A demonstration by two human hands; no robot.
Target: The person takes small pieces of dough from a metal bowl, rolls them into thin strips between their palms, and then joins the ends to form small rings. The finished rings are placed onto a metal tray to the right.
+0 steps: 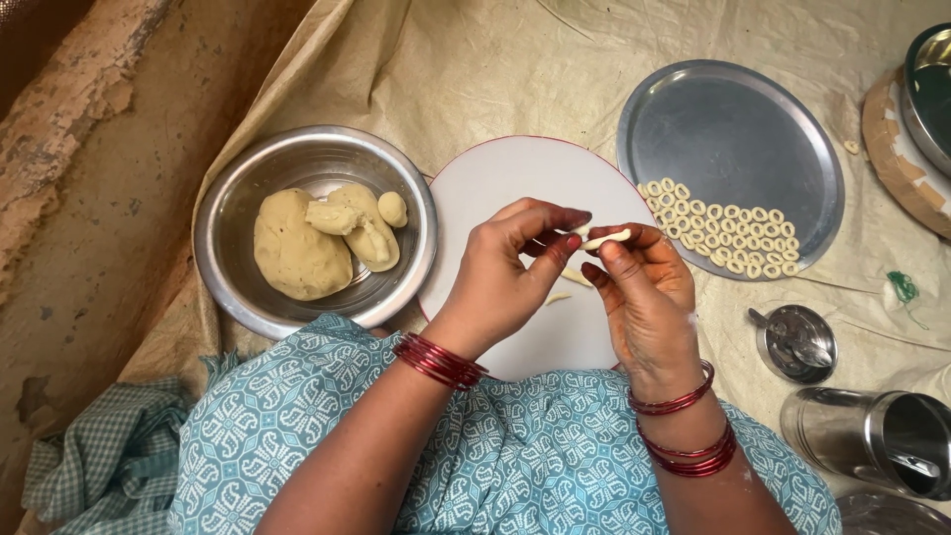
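Seen from above, the left hand and right hand pinch a thin dough strip between their fingertips over a round white board — a steel bowl of dough at left, a steel plate of small dough rings at right.

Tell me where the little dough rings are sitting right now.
In the head view, the dough rings lie in rows on the lower part of the round steel plate, right of the white board and just beyond the right hand.
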